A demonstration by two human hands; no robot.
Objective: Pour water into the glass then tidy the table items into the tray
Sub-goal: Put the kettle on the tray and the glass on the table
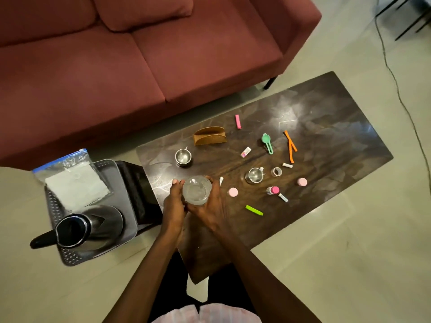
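A clear glass point(196, 190) stands at the near left part of the dark table point(326, 117). My left hand point(173, 207) grips its left side and my right hand point(211, 209) wraps its right side. A steel jug point(77, 229) with a black handle sits on the grey perforated tray point(57, 213) to the left of the table. Small items lie scattered over the table: two steel cups point(183, 157) point(254, 175), pink lids point(233, 192), a pink-capped bottle point(272, 190), clips and tubes.
A zip bag point(72, 180) of white material lies on the tray's far end. A wooden napkin holder point(210, 135), green scoop point(267, 142), orange clip point(290, 145), green clip point(254, 210) and pink clip point(238, 121) are on the table. A maroon sofa point(140, 54) stands behind.
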